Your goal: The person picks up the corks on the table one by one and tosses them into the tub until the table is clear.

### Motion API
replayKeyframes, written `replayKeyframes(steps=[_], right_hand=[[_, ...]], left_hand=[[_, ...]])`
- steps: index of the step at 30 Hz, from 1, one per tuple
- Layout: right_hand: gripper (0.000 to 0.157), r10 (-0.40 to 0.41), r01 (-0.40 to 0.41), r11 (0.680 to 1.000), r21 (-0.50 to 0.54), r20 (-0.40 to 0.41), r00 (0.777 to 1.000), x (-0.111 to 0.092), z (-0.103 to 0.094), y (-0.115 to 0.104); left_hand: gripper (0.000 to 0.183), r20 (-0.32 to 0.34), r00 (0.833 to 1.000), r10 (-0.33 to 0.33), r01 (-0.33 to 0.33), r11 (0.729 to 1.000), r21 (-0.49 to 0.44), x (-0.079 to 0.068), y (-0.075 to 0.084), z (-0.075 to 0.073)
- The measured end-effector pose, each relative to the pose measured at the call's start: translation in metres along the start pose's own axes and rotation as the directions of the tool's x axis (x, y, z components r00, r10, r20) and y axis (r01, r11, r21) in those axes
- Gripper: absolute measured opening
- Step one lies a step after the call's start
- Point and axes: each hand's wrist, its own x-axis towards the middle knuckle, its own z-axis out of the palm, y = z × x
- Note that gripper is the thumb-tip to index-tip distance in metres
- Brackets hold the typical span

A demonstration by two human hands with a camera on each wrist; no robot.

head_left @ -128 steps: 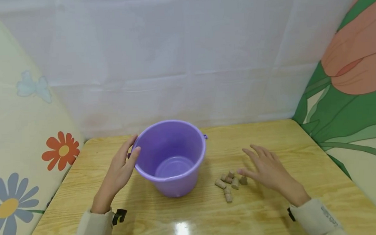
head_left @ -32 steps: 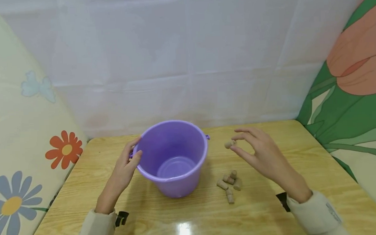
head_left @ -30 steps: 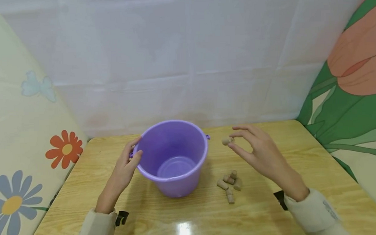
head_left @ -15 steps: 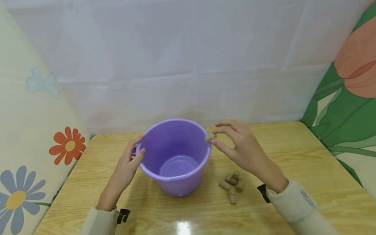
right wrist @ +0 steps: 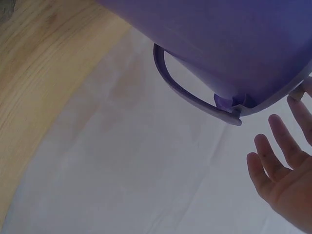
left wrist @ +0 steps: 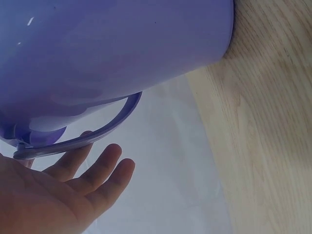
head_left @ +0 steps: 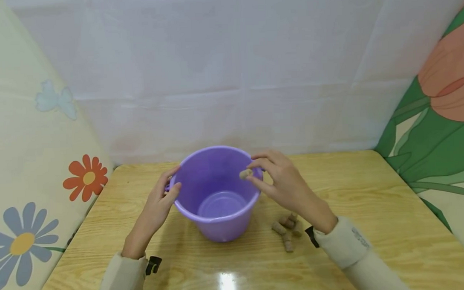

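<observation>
A purple plastic bucket (head_left: pixel 224 230) stands on the table, its mouth tipped slightly toward the head camera and no corks visible inside. My left hand (head_left: pixel 154 207) holds its left rim, thumb over the edge and fingers outside. In the left wrist view the bucket's handle (left wrist: pixel 100 132) hangs beside those fingers. Between thumb and forefinger, my right hand (head_left: pixel 288 183) pinches a small cork (head_left: pixel 245 174) above the bucket's right side, just inside the rim. The right wrist view shows the other fingers (right wrist: pixel 267 161) spread outside the bucket; the cork is mostly hidden there.
Several loose corks (head_left: pixel 287 245) lie in a small pile on the wood-grain table (head_left: pixel 190 270), right of the bucket. A white sheet (head_left: pixel 229 77) hangs behind the table. Flower-patterned cloths stand at the left and right.
My right hand has picked up a cork from the pile, raised it and carried it left over the bucket's rim. The left hand has stayed on the bucket.
</observation>
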Motion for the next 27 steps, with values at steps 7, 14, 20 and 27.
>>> replayKeyframes(steps=[7, 14, 20, 27], right_hand=[[0.026, 0.020, -0.020, 1.000, -0.005, 0.016, 1.000, 0.001, 0.005, -0.003], [0.025, 0.033, -0.033, 0.999, 0.007, 0.033, 0.999, 0.001, 0.009, -0.003], [0.022, 0.050, -0.051, 0.998, 0.020, 0.073, 0.996, 0.001, 0.011, -0.005], [0.024, 0.043, -0.047, 0.998, 0.035, 0.102, 0.994, 0.000, 0.014, -0.006]], left_hand=[[0.047, -0.004, 1.000, 0.012, -0.012, 1.000, 0.007, 0.000, -0.001, 0.001], [0.047, -0.001, 1.000, 0.004, -0.004, 1.000, 0.004, 0.000, 0.000, 0.001], [0.047, -0.001, 1.000, 0.002, -0.002, 1.000, 0.001, 0.000, -0.002, 0.002], [0.047, -0.010, 1.000, 0.000, 0.000, 1.000, -0.002, 0.001, -0.002, 0.002]])
